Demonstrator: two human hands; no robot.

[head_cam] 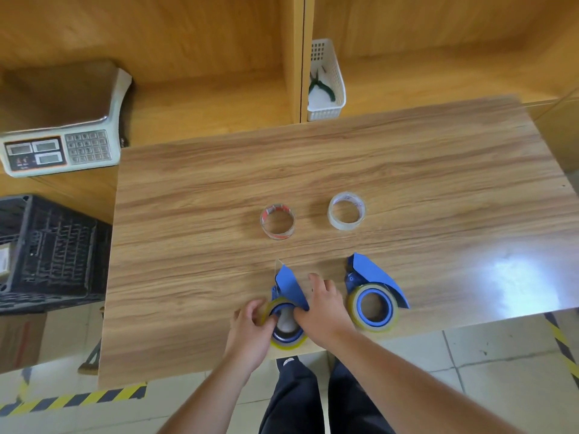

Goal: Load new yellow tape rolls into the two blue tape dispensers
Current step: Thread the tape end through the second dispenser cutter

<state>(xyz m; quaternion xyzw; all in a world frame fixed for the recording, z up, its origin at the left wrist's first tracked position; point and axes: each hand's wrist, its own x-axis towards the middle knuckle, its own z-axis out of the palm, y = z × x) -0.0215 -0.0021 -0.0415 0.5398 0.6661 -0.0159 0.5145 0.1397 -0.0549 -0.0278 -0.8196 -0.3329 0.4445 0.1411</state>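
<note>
Two blue tape dispensers lie near the table's front edge. The left dispenser (289,288) carries a yellow tape roll (288,343) around its blue hub. My left hand (252,332) grips the left side of that roll. My right hand (322,303) rests on the dispenser's right side, thumb at the hub. A strip of clear tape sticks up from its front tip. The right dispenser (374,272) lies apart from both hands, with a yellow tape roll (374,306) seated on its hub.
Two nearly used-up tape cores stand mid-table: one with red print (278,221), one clear (346,210). A weighing scale (59,126) sits at the left, a black crate (47,249) below it, and a white basket (326,83) with pliers on the shelf behind.
</note>
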